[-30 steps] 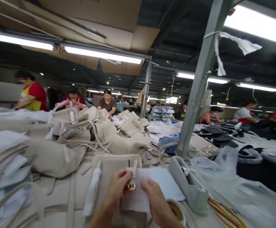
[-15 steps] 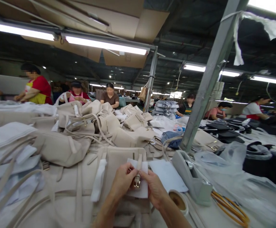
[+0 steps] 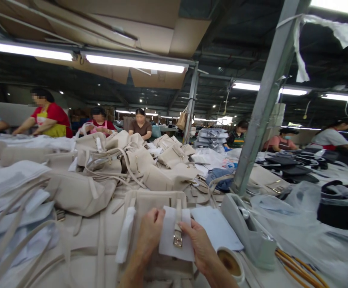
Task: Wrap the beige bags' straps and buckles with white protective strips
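Observation:
A beige bag (image 3: pixel 150 202) lies flat in front of me, with a narrow strap ending in a gold buckle (image 3: pixel 178 240). A white sheet of wrapping (image 3: pixel 169 236) lies under the strap and buckle. My left hand (image 3: pixel 150 236) grips the sheet's left edge, fingers curled. My right hand (image 3: pixel 199 246) holds the sheet's right side beside the buckle, thumb on top. Another white strip (image 3: pixel 125 234) lies on the bag to the left.
A grey tape dispenser (image 3: pixel 249 232) and a tape roll (image 3: pixel 232 264) sit to my right, with yellow sticks (image 3: pixel 300 272) beyond. Piled beige bags (image 3: pixel 108 164) fill the table ahead. A metal post (image 3: pixel 261 108) rises at right. Several people work across the table.
My hands have stopped pinching the buckle together; the white sheet now lies spread flat under strap and buckle, a hand on each side. The camera has tilted slightly.

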`<state>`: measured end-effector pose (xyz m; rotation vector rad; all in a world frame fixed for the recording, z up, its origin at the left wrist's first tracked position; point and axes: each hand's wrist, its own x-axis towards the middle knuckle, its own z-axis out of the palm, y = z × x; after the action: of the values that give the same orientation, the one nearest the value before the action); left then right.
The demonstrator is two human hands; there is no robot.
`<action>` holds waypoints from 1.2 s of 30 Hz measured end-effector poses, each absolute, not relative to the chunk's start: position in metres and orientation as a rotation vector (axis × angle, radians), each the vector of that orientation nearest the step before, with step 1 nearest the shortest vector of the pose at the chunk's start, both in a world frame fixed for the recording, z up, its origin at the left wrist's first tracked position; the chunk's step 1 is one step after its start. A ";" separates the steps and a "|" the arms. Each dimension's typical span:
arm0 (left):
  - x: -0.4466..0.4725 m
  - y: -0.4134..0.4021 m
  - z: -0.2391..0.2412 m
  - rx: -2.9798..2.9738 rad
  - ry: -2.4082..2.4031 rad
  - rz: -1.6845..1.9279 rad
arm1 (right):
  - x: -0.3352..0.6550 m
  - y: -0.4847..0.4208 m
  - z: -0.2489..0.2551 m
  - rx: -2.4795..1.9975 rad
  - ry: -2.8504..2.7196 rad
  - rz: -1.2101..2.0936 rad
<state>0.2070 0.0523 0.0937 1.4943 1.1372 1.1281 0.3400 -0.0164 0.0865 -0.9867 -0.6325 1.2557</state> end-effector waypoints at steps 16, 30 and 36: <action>0.237 0.035 0.076 1.017 0.768 0.895 | 0.360 -0.036 0.102 -0.896 -0.752 1.443; 0.249 0.030 0.071 1.047 0.791 0.930 | 0.357 -0.031 0.078 -1.093 -0.703 1.251; 0.247 0.031 0.069 1.028 0.757 0.851 | 0.353 -0.023 0.075 -1.338 -0.838 0.966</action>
<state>0.2468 0.0314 0.0693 1.0282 0.7573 0.8510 0.3526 -0.0229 0.0753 -1.3384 -0.8378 0.9655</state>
